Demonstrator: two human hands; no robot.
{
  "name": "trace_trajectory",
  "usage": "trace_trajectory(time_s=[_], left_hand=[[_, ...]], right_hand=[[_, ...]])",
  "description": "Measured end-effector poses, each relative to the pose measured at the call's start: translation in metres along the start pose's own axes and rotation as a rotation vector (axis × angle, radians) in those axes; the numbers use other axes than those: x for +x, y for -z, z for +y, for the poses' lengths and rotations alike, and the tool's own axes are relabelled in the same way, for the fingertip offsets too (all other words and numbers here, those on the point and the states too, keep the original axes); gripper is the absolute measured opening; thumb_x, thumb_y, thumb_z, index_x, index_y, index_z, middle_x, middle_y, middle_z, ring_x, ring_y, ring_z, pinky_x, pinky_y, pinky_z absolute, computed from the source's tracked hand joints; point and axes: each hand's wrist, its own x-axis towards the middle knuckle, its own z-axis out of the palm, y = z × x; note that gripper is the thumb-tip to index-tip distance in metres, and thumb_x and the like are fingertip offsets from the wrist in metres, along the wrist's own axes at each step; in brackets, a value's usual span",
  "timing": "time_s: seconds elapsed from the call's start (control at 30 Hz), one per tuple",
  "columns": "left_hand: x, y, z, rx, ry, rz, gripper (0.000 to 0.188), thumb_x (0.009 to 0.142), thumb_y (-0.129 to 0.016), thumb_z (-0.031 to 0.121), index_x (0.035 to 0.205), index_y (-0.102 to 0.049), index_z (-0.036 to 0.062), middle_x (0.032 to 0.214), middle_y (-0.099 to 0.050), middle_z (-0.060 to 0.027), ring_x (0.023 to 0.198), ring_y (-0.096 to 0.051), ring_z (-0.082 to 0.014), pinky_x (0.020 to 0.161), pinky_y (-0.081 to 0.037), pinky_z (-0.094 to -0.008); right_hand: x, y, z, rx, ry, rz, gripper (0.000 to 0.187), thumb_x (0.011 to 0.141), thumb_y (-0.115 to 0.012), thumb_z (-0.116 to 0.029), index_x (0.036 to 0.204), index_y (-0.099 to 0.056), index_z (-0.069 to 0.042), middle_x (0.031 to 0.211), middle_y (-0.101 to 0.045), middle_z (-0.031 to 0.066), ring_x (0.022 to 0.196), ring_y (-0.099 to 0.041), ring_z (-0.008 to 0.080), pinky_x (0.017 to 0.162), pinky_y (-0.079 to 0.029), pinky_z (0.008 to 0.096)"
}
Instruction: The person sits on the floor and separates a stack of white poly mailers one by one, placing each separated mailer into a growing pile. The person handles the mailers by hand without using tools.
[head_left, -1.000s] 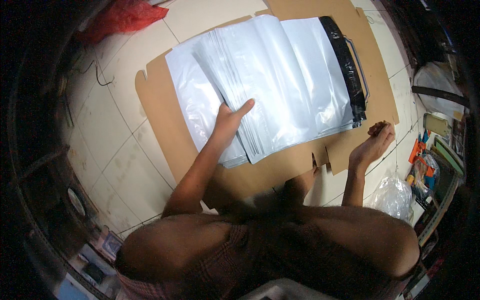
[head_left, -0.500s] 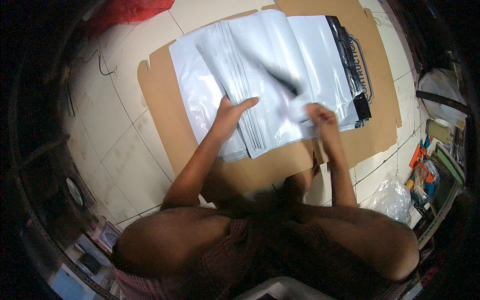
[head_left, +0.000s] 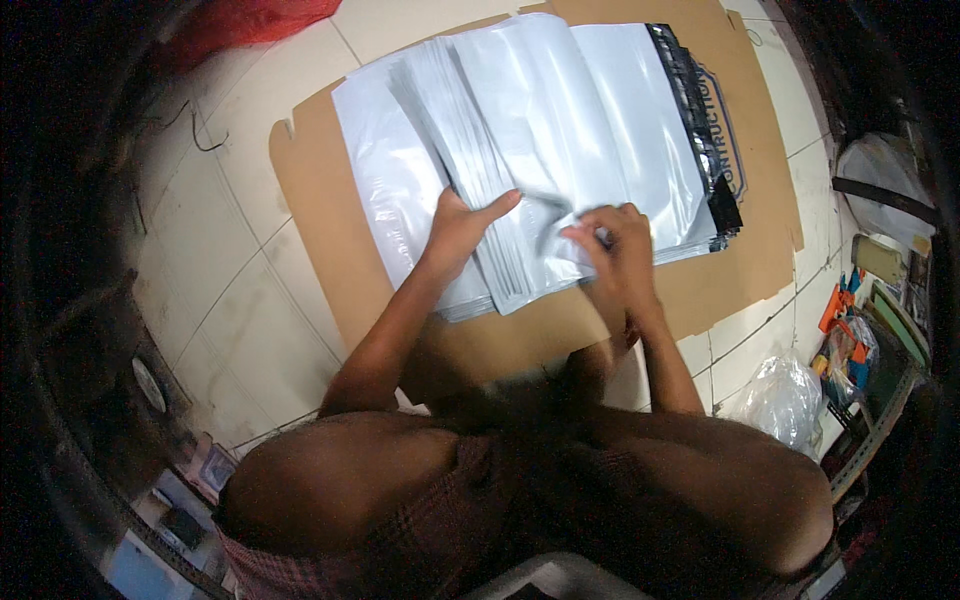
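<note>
Holding the bunch of edges point(head_left: 475, 165) down, the left hand point(head_left: 462, 232) has its thumb on top and its other fingers tucked mostly out of sight beneath. The right hand point(head_left: 622, 250) is just beside it, and its fingers pinch a crumpled bit of the top bag point(head_left: 530, 110) near the side closest to the person. The pile of white plastic bags point(head_left: 650, 130) lies on the flat brown cardboard point(head_left: 765, 265), and the cardboard lies on the tiled floor point(head_left: 260, 335).

The work looks partway along. On the left, many thin edges are gathered close together beside the left thumb. On the right, the bags lie mostly flat, with a shiny black strip point(head_left: 688, 105) at their far right end. The top bag is bent and not smooth where the right hand has it. I can't tell how many bags have been handled or how many are left.

Now the counting: I see two hands, one pile and one bunch of edges. The bags are too thin and close together to count. There is one red bag point(head_left: 245, 25) at the top left and one clear plastic bag point(head_left: 785, 400) on the right.
</note>
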Motion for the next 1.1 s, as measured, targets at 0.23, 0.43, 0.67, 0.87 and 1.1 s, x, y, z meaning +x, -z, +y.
trace_trajectory(time_s=[0.23, 0.43, 0.67, 0.87, 1.1], left_hand=[[-0.005, 0.006, 0.001, 0.023, -0.003, 0.044, 0.044, 0.083, -0.080, 0.015, 0.116, -0.059, -0.0057, 0.102, -0.069, -0.0146, 0.089, -0.068, -0.0203, 0.078, -0.056, -0.0317], [-0.003, 0.012, -0.005, -0.015, 0.000, 0.021, 0.043, 0.083, -0.079, 0.015, 0.115, -0.060, -0.0059, 0.103, -0.070, -0.0143, 0.090, -0.068, -0.0197, 0.080, -0.055, -0.0311], [-0.007, 0.020, -0.004, -0.049, 0.014, 0.029, 0.044, 0.085, -0.078, 0.016, 0.117, -0.059, -0.0066, 0.107, -0.069, -0.0147, 0.095, -0.067, -0.0201, 0.083, -0.054, -0.0317], [-0.007, 0.004, 0.005, -0.022, 0.034, 0.012, 0.044, 0.085, -0.078, 0.019, 0.117, -0.060, -0.0056, 0.104, -0.069, -0.0138, 0.093, -0.066, -0.0179, 0.081, -0.054, -0.0304], [0.004, 0.001, -0.004, -0.221, 0.050, 0.083, 0.052, 0.090, -0.073, 0.033, 0.119, -0.058, -0.0080, 0.103, -0.068, -0.0151, 0.090, -0.067, -0.0197, 0.080, -0.054, -0.0306]], right_hand=[[-0.014, 0.071, 0.030, 0.604, -0.431, 1.149, 0.020, 0.104, -0.047, -0.022, 0.107, -0.053, -0.002, 0.095, -0.058, 0.0069, 0.084, -0.058, 0.0129, 0.082, -0.051, 0.0312], [0.003, 0.017, -0.036, -0.029, 0.010, 0.090, 0.044, 0.081, -0.078, -0.026, 0.115, -0.058, -0.006, 0.105, -0.058, 0.0077, 0.101, -0.054, 0.0213, 0.087, -0.044, 0.0359], [0.014, 0.022, 0.007, 1.364, -0.767, 0.451, 0.038, 0.101, -0.054, -0.036, 0.119, -0.061, -0.004, 0.113, -0.062, 0.0049, 0.101, -0.057, 0.0173, 0.092, -0.044, 0.0333], [-0.033, 0.055, 0.037, 0.171, -0.080, 0.862, 0.036, 0.096, -0.065, -0.028, 0.118, -0.051, -0.004, 0.100, -0.054, 0.0063, 0.096, -0.053, 0.0182, 0.086, -0.045, 0.0292], [0.006, -0.008, 0.000, 0.280, -0.335, 0.161, 0.028, 0.092, -0.069, -0.028, 0.102, -0.063, -0.002, 0.100, -0.061, 0.0032, 0.091, -0.056, 0.0168, 0.083, -0.045, 0.0326]])
